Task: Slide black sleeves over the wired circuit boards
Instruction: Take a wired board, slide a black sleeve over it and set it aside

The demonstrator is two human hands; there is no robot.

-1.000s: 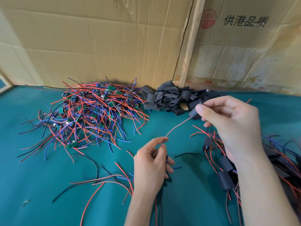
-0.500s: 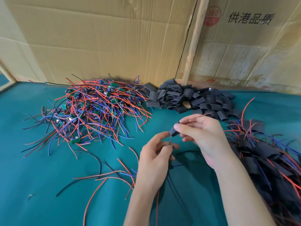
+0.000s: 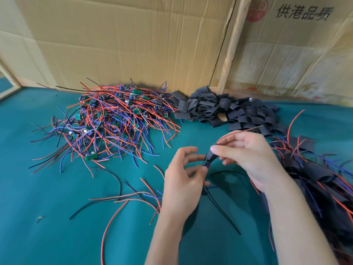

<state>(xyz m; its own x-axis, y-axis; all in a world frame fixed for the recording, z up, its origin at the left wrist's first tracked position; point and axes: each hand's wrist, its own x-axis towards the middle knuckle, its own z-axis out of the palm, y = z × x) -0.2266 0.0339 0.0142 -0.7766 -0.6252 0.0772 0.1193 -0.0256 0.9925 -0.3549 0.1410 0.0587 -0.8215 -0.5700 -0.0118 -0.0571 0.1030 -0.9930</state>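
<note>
My right hand (image 3: 248, 155) pinches a black sleeve (image 3: 210, 156) between thumb and fingers, above the green table. A red wire runs out of the sleeve's top, over my right fingers. My left hand (image 3: 184, 180) holds the lower end of the wired circuit board (image 3: 206, 165), which pokes out of the sleeve's bottom; its black wires hang down toward me. A tangled pile of wired circuit boards (image 3: 114, 119) lies at the back left. Beside it, at the back centre, lies a heap of black sleeves (image 3: 219, 109).
A pile of sleeved boards (image 3: 315, 175) with red and blue wires fills the right side. Loose red and black wires (image 3: 122, 197) lie on the green table cover (image 3: 47, 217) near my left arm. Cardboard walls (image 3: 124, 41) close off the back.
My right hand has come down and left along the red wire with the sleeve, from near the sleeve heap to my left hand. The sleeve now sits over the board.
</note>
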